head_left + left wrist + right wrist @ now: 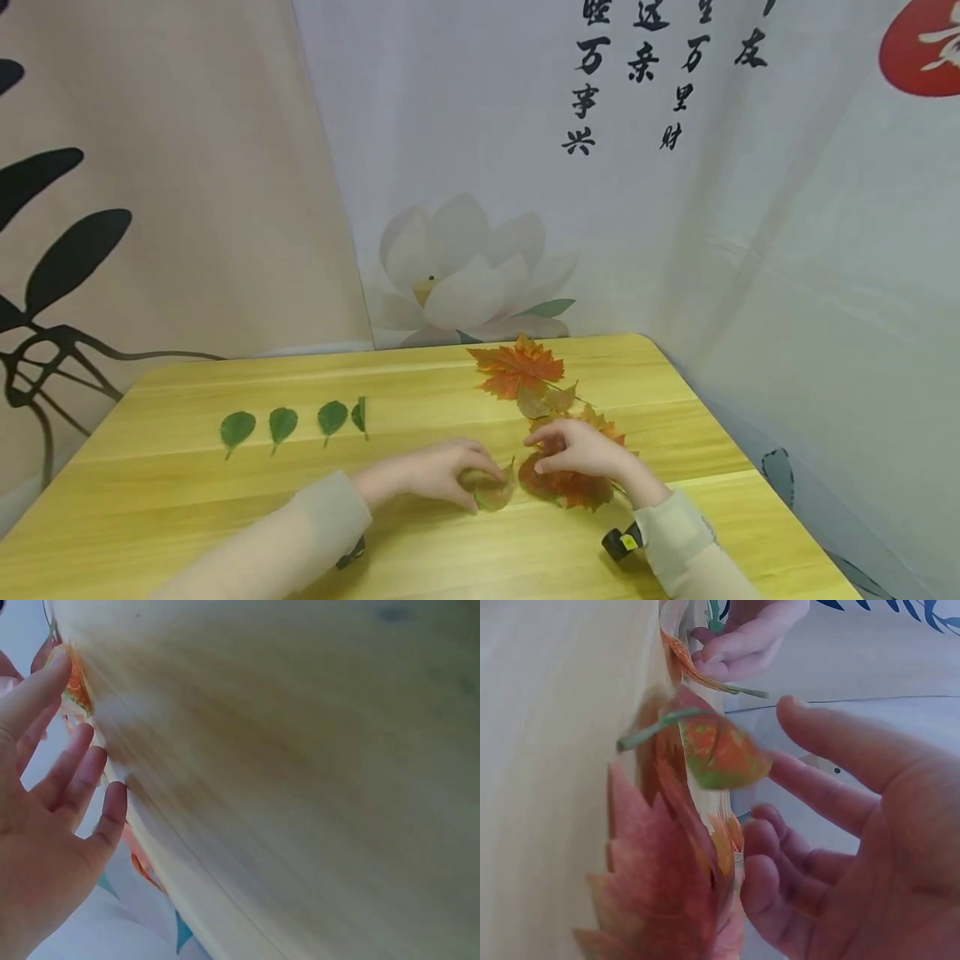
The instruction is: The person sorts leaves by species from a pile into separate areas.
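In front of me, beyond the yellow wooden table [135,517], hangs a pale cloth [465,125] printed with a flower [465,283], black writing [592,57] and dark leaves [78,254].

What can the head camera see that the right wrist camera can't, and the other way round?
Only the head view: the black writing, the red circle and the person's sleeves.

Only the right wrist view: the palm side of the right hand, up close.

Both: the left hand, some of that right hand, red-orange leaves and the wooden table.
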A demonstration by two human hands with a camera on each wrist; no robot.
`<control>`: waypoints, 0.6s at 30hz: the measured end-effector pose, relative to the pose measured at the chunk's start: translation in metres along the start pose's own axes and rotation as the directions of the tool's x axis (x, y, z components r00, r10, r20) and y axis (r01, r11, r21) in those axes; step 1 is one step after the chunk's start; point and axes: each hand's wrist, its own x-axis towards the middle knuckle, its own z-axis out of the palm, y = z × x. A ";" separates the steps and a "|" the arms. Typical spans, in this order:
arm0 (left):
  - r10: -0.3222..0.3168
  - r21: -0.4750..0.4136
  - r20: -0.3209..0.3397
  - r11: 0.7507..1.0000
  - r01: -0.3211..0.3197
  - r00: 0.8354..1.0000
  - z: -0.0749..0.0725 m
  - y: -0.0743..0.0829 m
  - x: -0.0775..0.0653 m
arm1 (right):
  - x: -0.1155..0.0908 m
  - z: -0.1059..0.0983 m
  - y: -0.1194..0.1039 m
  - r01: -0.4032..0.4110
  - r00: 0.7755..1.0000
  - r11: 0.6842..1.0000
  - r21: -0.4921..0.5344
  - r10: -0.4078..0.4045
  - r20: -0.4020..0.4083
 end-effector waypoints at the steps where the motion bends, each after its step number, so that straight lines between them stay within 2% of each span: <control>1: -0.003 -0.002 -0.002 1.000 0.003 1.000 0.000 0.001 0.000 | 0.000 0.000 0.000 -0.003 1.000 1.000 -0.005 0.003 -0.006; 8: -0.006 -0.005 -0.018 1.000 0.006 1.000 -0.001 0.003 0.004 | 0.000 0.004 0.001 -0.016 1.000 1.000 0.021 0.016 0.004; 14: 0.034 -0.042 -0.034 0.998 -0.036 0.999 0.001 0.003 0.007 | 0.000 0.008 0.003 -0.020 1.000 0.999 0.041 0.020 -0.010; 18: 0.009 -0.074 -0.045 0.997 -0.013 0.999 0.000 0.004 0.009 | -0.001 0.010 0.005 -0.023 0.999 0.998 0.053 0.025 -0.027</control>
